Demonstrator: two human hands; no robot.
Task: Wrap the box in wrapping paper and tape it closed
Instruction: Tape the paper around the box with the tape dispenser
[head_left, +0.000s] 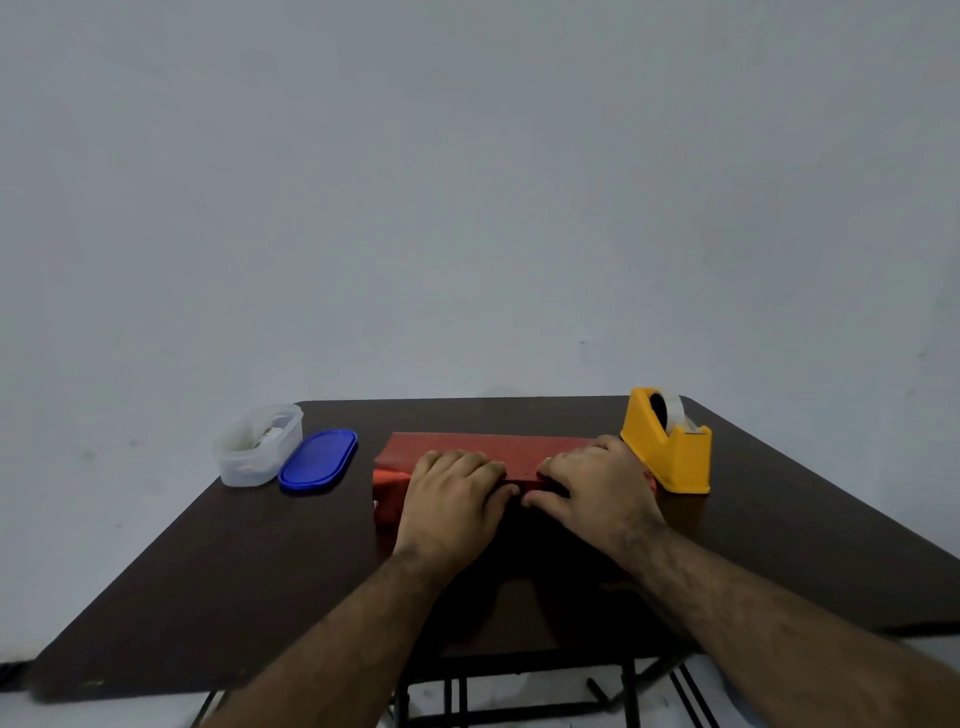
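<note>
Head cam, reading left to right. Well left of my left hand: clear plastic container (258, 445), lid off, something pale inside, too blurry to ID. Its blue lid (318, 460) lies flat just beside it, between the container and the box. Box (488, 448) sits mid-table under both hands, covered in red wrapping paper (395, 486); the paper's left end sticks out past my left hand and looks loose, not folded in. Left hand (453, 499) lies palm-down on top of the box, fingers bent over the near top edge, pressing the paper down, thumb pointing right along the front face. Right hand (595, 491) is just beside it, same posture, fingers flat on the paper, thumb nearly meeting the left thumb. Neither hand is wrapped around anything that I can see; probably both are just pinning a paper seam, but shadow on the front face hides the edge. Just right of my right hand, nearly touching the box end: yellow tape dispenser (666, 449), upright, clear tape roll loaded. All on a dark brown table (208, 582).
</note>
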